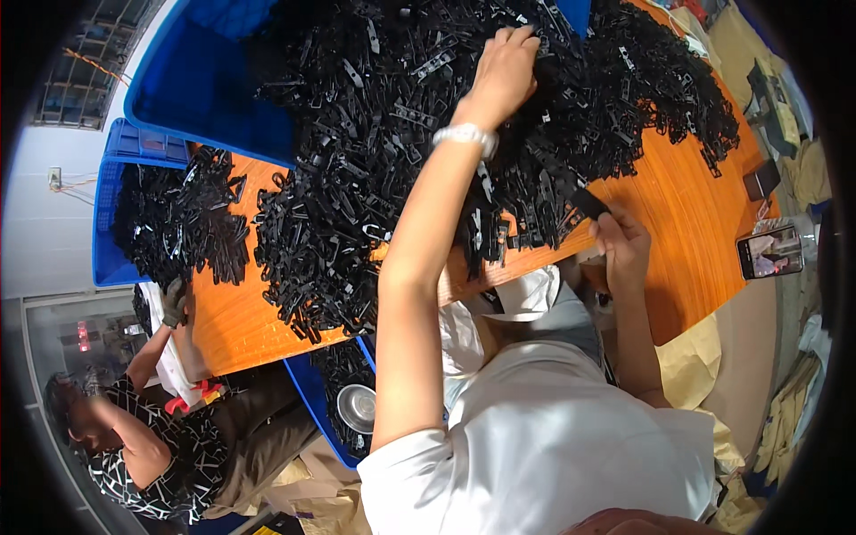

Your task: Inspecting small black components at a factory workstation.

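A wide heap of small black plastic clip-like pieces [357, 134] covers much of the orange wood-grain table [687, 241]. My left hand [506, 71], with a pale bracelet at its wrist, is stretched over the heap's far part. Its fingers curl down among the pieces, and their tips are hidden. Close to the table's front edge, my right hand [624, 250] pinches a flat black piece [588, 203] between thumb and fingers. Several loose black pieces lie just left of it.
A large blue crate [201, 80] leans at the back left; a smaller blue crate [107, 223] spills more pieces. Another person's gloved hand [174, 303] is beside that spill. A metal bowl [357, 408] sits in a blue bin below the edge. At right stands a phone [772, 252].
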Tool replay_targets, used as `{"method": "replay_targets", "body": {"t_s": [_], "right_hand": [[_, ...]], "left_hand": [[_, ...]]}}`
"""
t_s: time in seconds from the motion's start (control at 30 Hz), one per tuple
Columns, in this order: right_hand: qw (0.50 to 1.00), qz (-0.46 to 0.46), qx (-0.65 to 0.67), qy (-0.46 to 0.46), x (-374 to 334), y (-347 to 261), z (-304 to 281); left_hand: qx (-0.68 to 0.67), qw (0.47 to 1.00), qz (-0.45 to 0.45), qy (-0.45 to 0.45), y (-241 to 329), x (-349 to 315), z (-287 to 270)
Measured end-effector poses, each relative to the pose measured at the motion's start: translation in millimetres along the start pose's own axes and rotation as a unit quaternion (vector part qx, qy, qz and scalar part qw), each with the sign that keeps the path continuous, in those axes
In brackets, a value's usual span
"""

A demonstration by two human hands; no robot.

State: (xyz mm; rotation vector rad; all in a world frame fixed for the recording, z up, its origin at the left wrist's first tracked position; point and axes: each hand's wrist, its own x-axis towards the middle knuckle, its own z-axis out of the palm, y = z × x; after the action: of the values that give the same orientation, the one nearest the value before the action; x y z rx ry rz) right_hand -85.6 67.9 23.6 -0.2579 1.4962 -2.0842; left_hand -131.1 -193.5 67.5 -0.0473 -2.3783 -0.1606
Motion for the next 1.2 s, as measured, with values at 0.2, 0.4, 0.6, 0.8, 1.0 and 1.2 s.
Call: {"method": "replay_targets", "body": {"t_s": [0.2, 0.4, 0.6, 0.8, 1.0, 1.2], "right_hand": [[1.000, -0.002, 0.020, -0.024, -1.9, 8.2, -7.1], [1.000, -0.015, 0.014, -0.019, -0.6, 9.0, -1.5], [0.999, -0.001, 0.033, -0.024, 4.2, 4.7, 2.0], [0.993, -0.022, 0.039, -0.109, 7.5, -11.7, 8.0], [0.992, -0.041, -0.048, -0.107, -3.2, -16.0, 24.6], [0.987, -0.049, -0.106, -0.114, -18.7, -23.6, 36.3]], "left_hand": [[0.288, 0.928, 0.060, -0.229, -31.7, 27.6, 15.6], [0.207, 0.971, 0.003, -0.119, -30.7, 22.5, -3.3], [-0.348, 0.853, -0.386, 0.056, 9.8, -17.1, -34.1], [-0.569, 0.723, -0.388, -0.053, 86.9, -83.2, -70.5], [-0.421, 0.838, -0.327, -0.115, 117.1, -106.6, -99.0], [-0.383, 0.874, -0.289, -0.078, 127.0, -120.2, -107.9]]}}
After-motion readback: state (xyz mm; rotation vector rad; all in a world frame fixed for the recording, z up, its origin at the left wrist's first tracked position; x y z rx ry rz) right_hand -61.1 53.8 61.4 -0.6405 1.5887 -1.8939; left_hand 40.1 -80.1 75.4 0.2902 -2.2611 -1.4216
